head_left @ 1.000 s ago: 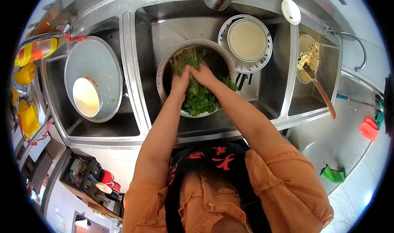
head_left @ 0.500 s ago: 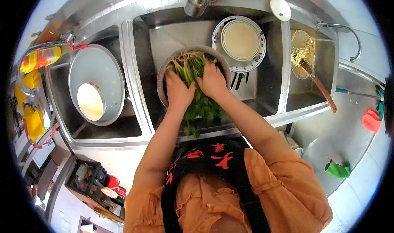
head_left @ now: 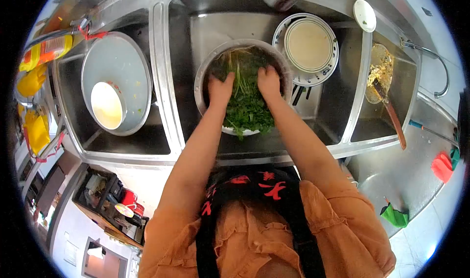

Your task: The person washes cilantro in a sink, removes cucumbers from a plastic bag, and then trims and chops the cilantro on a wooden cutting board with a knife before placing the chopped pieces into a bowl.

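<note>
In the basin (head_left: pixel 199 84), greens (head_left: pixel 246 99) lie between both hands (head_left: pixel 221 89) (head_left: pixel 270 83) — their grip unclear.

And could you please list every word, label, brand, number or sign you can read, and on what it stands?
Nothing reads with certainty.
Black apron: red characters, too slanted and folded to make out.
Yellow bottle: label too blurred to read.

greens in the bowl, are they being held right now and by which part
The left hand and right hand are at either side of the greens, around their middle; whether they actually grip them cannot be told.
</note>
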{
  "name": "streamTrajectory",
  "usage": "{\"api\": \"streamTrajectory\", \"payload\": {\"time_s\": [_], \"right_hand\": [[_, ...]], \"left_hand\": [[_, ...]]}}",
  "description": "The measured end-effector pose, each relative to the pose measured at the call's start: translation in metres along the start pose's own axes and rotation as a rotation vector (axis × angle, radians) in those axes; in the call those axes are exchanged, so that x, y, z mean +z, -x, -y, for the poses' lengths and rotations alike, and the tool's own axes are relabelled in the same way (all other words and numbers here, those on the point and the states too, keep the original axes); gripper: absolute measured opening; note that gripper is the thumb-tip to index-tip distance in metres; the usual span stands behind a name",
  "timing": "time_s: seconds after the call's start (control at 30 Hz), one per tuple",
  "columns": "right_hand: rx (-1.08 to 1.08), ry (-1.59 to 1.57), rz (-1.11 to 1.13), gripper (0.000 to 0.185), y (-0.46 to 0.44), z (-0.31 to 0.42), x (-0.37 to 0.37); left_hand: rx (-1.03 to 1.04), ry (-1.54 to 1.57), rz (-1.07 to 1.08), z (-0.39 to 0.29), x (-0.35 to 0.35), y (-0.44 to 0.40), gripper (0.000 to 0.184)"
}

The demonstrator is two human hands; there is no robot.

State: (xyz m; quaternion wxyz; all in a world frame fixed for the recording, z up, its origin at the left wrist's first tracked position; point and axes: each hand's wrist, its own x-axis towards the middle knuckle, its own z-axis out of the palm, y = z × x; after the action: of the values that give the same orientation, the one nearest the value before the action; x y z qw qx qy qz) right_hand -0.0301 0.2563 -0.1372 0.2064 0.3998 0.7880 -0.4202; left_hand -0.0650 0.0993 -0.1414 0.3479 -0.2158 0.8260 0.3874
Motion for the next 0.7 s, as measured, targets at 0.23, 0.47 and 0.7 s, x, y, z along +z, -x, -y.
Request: {"api": "streamTrajectory", "payload": {"time_s": [0.23,0.47,0.7], "right_hand": [[0.107,-0.398,0.403,0.058,0.041,0.014,-0.002],[-0.334,-0.422,0.306,0.045,0.102,0.009,-0.025],[-0.380,-0.642,0.361,0.058,0.133,0.044,-0.069]], "left_hand": [[-0.095,0.155,0.379,-0.021,-0.018,0.040,0.092],[0.333,0.299,0.289,-0.005,-0.028,0.103,0.054],[0.493,0.512,0.291,-0.041,-0.065,0.128,0.041]]}}
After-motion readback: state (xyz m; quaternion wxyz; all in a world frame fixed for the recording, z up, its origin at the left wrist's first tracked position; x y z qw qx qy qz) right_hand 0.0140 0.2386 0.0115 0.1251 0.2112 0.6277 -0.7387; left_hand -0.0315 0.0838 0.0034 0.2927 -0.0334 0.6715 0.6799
